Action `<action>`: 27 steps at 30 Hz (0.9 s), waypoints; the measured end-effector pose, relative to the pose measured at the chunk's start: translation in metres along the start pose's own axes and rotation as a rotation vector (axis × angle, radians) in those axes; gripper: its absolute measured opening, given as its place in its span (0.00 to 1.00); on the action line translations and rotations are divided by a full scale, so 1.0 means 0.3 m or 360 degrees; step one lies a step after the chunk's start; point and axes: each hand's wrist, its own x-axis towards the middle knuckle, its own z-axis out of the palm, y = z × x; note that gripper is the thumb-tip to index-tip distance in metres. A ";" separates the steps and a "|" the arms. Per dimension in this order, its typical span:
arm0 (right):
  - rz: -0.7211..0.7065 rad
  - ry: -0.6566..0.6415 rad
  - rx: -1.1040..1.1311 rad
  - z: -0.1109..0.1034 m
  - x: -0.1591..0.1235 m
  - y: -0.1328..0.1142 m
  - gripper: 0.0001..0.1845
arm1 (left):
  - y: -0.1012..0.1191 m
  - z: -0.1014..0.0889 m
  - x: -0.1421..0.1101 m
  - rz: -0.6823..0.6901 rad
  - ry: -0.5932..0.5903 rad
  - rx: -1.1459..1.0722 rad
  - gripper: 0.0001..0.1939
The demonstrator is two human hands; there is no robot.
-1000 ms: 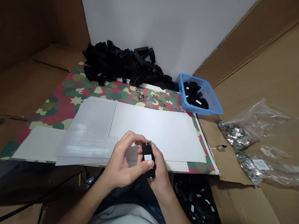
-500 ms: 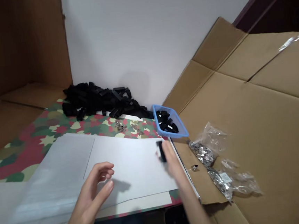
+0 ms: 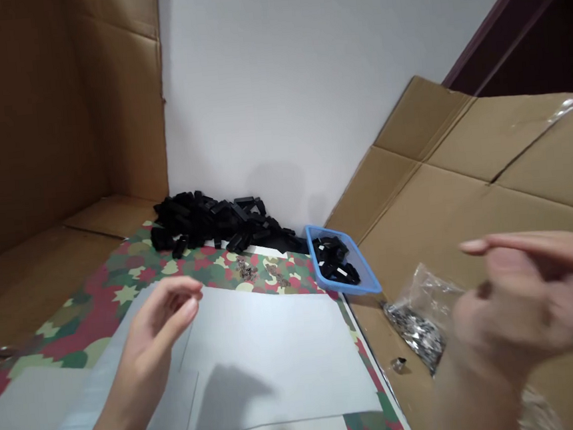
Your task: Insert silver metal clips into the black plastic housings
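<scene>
My left hand (image 3: pixel 156 327) hovers above the white sheets (image 3: pixel 278 349), fingers loosely curved and apart, with nothing in it. My right hand (image 3: pixel 529 301) is raised close to the camera at the right, over a clear bag of small metal pieces (image 3: pixel 417 334). It is smeared by motion; its fingers look stretched leftward, and I cannot make out anything in them. A blue basket (image 3: pixel 314 253) holding black plastic parts stands at the mat's right edge. A heap of black parts (image 3: pixel 207 222) lies against the wall.
The sheets lie on a camouflage-patterned mat (image 3: pixel 107 291). Two small clusters of metal bits (image 3: pixel 245 267) sit on the mat before the heap. Flattened cardboard (image 3: pixel 465 192) slopes up on the right, and cardboard panels stand on the left. One loose metal piece (image 3: pixel 398 364) lies beside the bag.
My right hand held a black part near the basket; it has swung right and up toward the camera, and the part is no longer visible. My left hand lifted slightly. The view tilted up.
</scene>
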 end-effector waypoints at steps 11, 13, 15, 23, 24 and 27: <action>0.0251 -0.1634 -0.0448 0.528 -0.028 0.330 0.13 | 0.079 0.198 0.558 0.0447 -0.0049 0.0962 0.12; 0.0314 -0.1949 -0.0543 0.603 -0.101 0.390 0.11 | -0.012 0.209 0.620 0.0322 -0.0165 0.1212 0.11; 0.0383 -0.2277 -0.0677 0.648 -0.184 0.427 0.09 | -0.110 0.209 0.654 0.0163 -0.0314 0.1493 0.11; 0.0404 -0.2624 -0.1007 0.670 -0.394 0.418 0.18 | -0.345 0.184 0.653 -0.0204 -0.0588 0.2201 0.16; 0.0400 -0.2615 -0.1012 0.672 -0.398 0.417 0.18 | -0.350 0.182 0.654 -0.0207 -0.0602 0.2237 0.16; 0.0417 -0.2590 -0.0968 0.676 -0.399 0.427 0.17 | -0.348 0.174 0.665 -0.0181 -0.0624 0.2304 0.15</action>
